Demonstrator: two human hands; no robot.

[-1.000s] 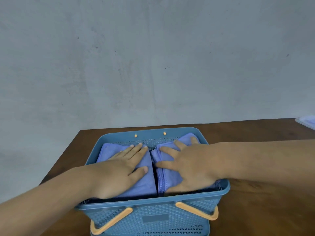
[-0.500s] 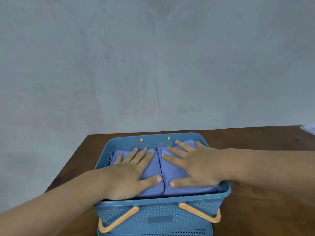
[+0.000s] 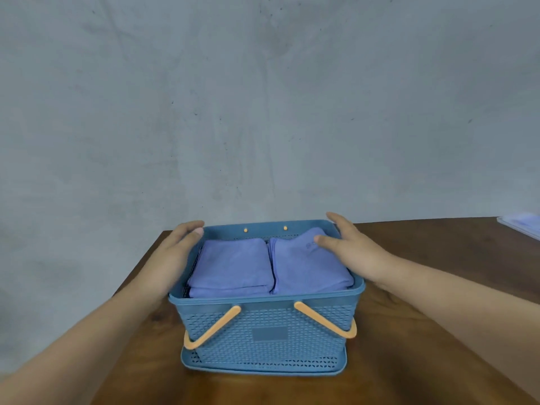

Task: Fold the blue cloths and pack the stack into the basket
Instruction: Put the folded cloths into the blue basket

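Note:
A blue perforated basket with orange handles stands on the brown table. Two stacks of folded blue cloths fill it side by side: the left stack and the right stack. My left hand lies along the basket's left rim, fingers straight, fingertips at the far left corner. My right hand is at the right rim, fingers extended toward the far right corner, thumb over the right stack.
The brown wooden table ends at a grey wall behind the basket. A pale flat object lies at the table's far right edge, partly out of view.
Both hands have lifted off the tops of the cloth stacks and moved outward to the basket's left and right rims. The cloths are now uncovered.

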